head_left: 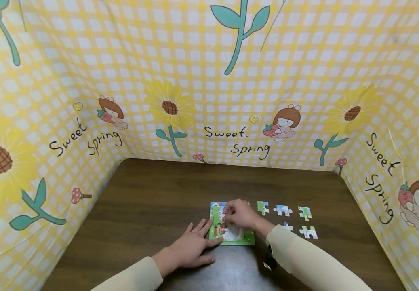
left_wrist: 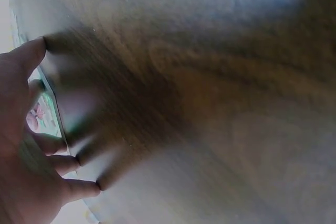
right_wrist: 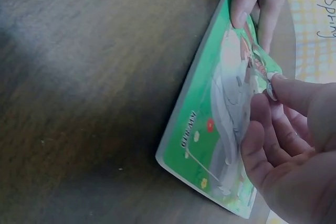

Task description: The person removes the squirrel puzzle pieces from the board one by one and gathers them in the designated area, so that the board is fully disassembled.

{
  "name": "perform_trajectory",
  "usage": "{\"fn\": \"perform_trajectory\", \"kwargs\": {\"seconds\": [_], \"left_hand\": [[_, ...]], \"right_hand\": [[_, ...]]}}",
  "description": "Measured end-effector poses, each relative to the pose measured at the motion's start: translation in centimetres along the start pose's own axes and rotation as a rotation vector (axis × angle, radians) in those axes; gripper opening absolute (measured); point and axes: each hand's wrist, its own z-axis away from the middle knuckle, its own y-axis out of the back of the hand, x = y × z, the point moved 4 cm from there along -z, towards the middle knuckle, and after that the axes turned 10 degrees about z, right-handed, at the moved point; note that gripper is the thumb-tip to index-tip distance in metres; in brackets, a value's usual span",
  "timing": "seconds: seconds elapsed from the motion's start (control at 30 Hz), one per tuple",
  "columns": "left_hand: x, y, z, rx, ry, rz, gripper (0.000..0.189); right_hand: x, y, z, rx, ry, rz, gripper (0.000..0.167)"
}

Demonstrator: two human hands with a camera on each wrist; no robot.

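Sleeves (head_left: 309, 256) overhang brown table (head_left: 151, 194), puzzle (head_left: 232, 235) and gingham (head_left: 194, 68) beyond.

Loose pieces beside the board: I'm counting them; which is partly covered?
The left piece in the nearer row: the right sleeve hides part of it; the other four show whole.

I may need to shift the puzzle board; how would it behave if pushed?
The board is probably stiff, given its straight edge. It looks light, being thin. Lying flat and low, it would likely slide rather than tip.
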Motion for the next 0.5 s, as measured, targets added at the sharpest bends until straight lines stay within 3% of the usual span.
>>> {"fn": "perform_trajectory", "kwargs": {"seconds": [0.33,0.5], "left_hand": [[-0.1,-0.2,-0.1,-0.005,0.010,0.007,0.060],[-0.3,-0.4,-0.1,-0.002,0.013,0.006,0.060]], "right_hand": [[-0.1,2.7,1.1,0.038,0.050,-0.057,0.004],[1.3,4.3,2.7,0.039,0.011,-0.074,0.005]]}}
